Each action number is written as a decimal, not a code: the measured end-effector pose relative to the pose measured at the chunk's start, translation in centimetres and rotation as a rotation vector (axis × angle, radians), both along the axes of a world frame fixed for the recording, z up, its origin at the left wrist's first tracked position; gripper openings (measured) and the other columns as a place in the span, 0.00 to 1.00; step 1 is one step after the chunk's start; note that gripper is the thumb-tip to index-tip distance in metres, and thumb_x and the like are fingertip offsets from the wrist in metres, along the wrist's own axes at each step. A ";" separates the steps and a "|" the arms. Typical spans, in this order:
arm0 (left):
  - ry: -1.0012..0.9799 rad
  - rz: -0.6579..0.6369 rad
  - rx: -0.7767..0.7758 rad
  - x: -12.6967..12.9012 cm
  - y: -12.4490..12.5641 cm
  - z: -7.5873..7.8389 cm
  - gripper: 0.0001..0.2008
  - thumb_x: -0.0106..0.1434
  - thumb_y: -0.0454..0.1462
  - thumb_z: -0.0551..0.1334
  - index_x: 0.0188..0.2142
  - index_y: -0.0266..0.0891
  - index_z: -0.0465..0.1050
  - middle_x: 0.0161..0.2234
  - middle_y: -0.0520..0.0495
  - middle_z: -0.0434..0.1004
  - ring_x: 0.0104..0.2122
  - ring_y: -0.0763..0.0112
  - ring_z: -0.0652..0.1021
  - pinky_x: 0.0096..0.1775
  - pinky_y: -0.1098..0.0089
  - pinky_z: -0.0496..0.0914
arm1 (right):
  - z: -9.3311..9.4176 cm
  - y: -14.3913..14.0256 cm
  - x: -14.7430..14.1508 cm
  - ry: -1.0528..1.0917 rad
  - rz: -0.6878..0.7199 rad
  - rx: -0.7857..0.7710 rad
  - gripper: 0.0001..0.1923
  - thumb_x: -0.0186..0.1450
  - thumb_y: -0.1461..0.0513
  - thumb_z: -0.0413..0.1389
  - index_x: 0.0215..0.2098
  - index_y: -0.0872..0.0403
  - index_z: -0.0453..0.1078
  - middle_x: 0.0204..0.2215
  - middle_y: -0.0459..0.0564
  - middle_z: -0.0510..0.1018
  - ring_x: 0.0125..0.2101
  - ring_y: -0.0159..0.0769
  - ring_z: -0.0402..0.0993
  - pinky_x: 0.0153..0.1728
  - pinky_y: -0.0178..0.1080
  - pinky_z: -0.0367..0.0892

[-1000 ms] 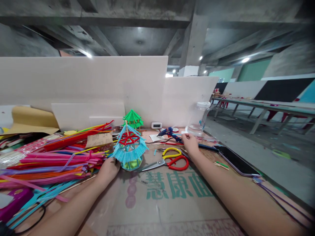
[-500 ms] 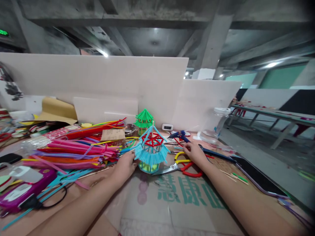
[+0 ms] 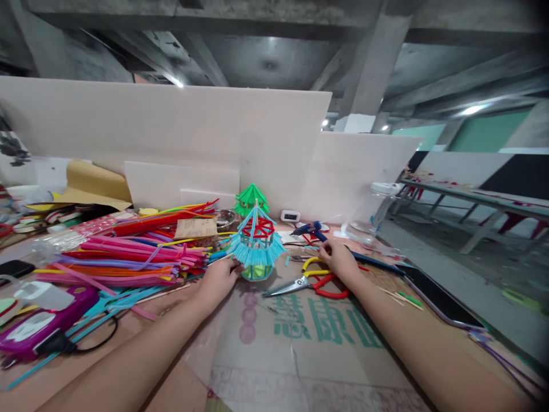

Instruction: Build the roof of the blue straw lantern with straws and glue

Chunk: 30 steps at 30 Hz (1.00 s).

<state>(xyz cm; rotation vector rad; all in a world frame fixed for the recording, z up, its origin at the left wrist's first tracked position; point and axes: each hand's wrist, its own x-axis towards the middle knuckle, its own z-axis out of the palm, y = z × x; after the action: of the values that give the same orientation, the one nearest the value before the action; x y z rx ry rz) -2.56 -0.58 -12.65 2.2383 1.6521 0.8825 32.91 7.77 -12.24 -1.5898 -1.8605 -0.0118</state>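
A small pavilion model with a blue fringed roof, red struts and a green base stands on the cardboard sheet. My left hand grips its left side at the base. My right hand reaches to the right of it, fingers curled over small things beside the blue glue gun; what they pinch is hidden. Red-and-yellow-handled scissors lie just under that hand. A green pavilion model stands behind the blue one.
A heap of coloured pipe cleaners fills the left. A purple case lies near left. A dark phone and thin sticks lie right, near the table edge. A clear jar and white boards stand behind.
The view swung left and slightly down. My left hand stayed on the blue model, and my right hand stayed by the glue gun above the scissors.
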 end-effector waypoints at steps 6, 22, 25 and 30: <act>0.021 -0.036 0.031 0.2 0.0 -0.3 0.14 0.66 0.37 0.52 0.39 0.41 0.78 0.41 0.45 0.81 0.42 0.62 0.78 0.43 0.68 0.69 | 0.4 -1.4 -3.1 0.019 0.139 0.019 0.12 0.64 0.57 0.48 0.31 0.54 0.69 0.26 0.48 0.76 0.26 0.34 0.69 0.28 0.35 0.62; 0.047 0.280 0.167 -5.5 -2.4 9.1 0.14 0.57 0.39 0.52 0.32 0.39 0.75 0.25 0.51 0.75 0.28 0.66 0.74 0.32 0.71 0.65 | -0.4 -2.0 -4.2 -0.109 0.223 0.073 0.10 0.64 0.63 0.50 0.39 0.56 0.73 0.34 0.54 0.77 0.36 0.40 0.70 0.39 0.39 0.63; 0.072 0.354 0.157 -7.0 -2.4 10.2 0.14 0.57 0.37 0.50 0.30 0.37 0.73 0.25 0.50 0.74 0.28 0.66 0.73 0.31 0.72 0.63 | -0.7 -1.8 -4.3 -0.117 0.240 0.070 0.09 0.63 0.63 0.52 0.37 0.56 0.73 0.34 0.54 0.76 0.36 0.41 0.70 0.39 0.40 0.63; 0.250 0.114 -0.132 -5.6 -2.5 8.4 0.14 0.57 0.38 0.55 0.36 0.41 0.78 0.34 0.49 0.80 0.32 0.64 0.77 0.33 0.72 0.66 | -0.7 -1.7 -4.4 -0.138 0.241 0.067 0.09 0.63 0.62 0.52 0.37 0.56 0.73 0.34 0.54 0.76 0.37 0.42 0.69 0.39 0.40 0.62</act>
<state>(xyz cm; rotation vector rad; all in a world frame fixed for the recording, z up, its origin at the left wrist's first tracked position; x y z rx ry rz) -8.19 -3.08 -4.22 2.2572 1.9007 0.5157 28.56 6.04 -12.92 -1.3398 -2.1259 -0.0778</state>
